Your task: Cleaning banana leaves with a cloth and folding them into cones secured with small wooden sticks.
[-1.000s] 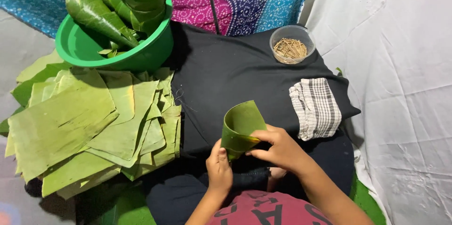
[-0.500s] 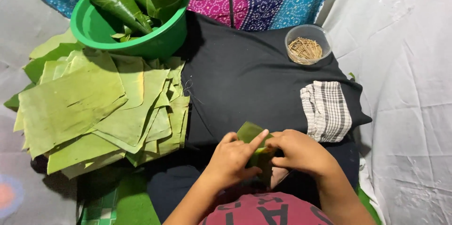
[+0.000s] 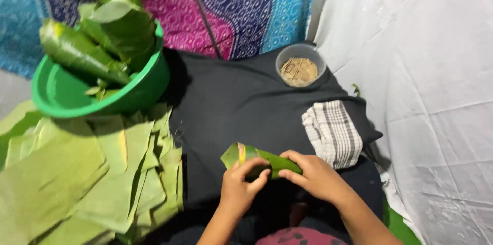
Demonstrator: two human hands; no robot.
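Both my hands hold a rolled green leaf cone (image 3: 259, 159) lying sideways over a black cloth (image 3: 241, 101). My left hand (image 3: 241, 186) wraps its wide open end from below, fingers curled over the leaf. My right hand (image 3: 316, 175) pinches the narrow end on the right. A stack of flat cut green leaf pieces (image 3: 87, 178) lies to the left. A green plastic bowl (image 3: 67, 96) at the upper left holds several finished leaf cones (image 3: 102, 40).
A small grey bowl (image 3: 300, 68) of thin sticks stands at the back of the black cloth. A folded checked cloth (image 3: 333, 133) lies just right of my hands. White sheeting (image 3: 426, 96) covers the right side; patterned fabric (image 3: 231, 4) hangs behind.
The leaf went from an upright open cup to a tight cone lying sideways. Both hands closed around it. The camera view shifted, so the bowl and leaf stack sit further left.
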